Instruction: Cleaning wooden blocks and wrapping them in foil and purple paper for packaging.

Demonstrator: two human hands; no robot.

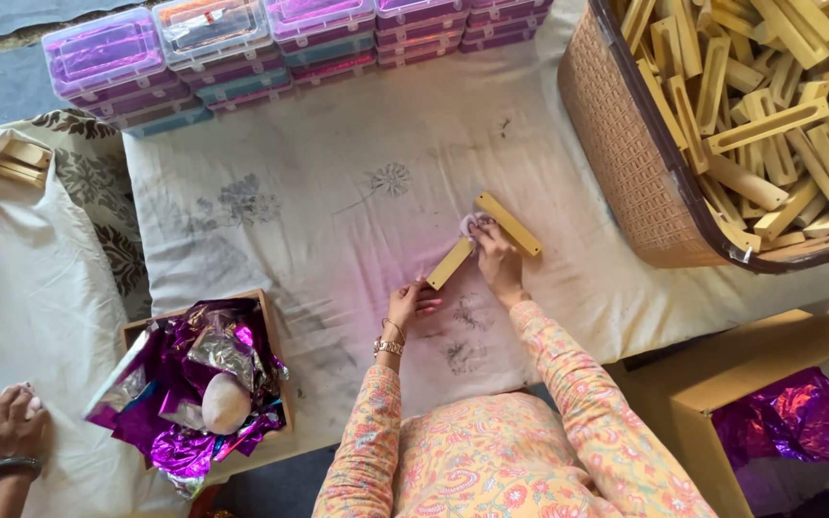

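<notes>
Head view looks straight down on a stained white cloth [338, 221] spread on the floor. At its middle lie 2 flat yellow wooden strips [509, 224] set in an L. Left hand [409, 305] pinches the near end of the lower strip between fingers and thumb. Right hand [497, 261] presses a small pale round pad [473, 225] at the corner where the strips meet, fingers curled over it. Near the left hand, a wooden tray of crumpled purple foil [194, 384] sits on the floor.
</notes>
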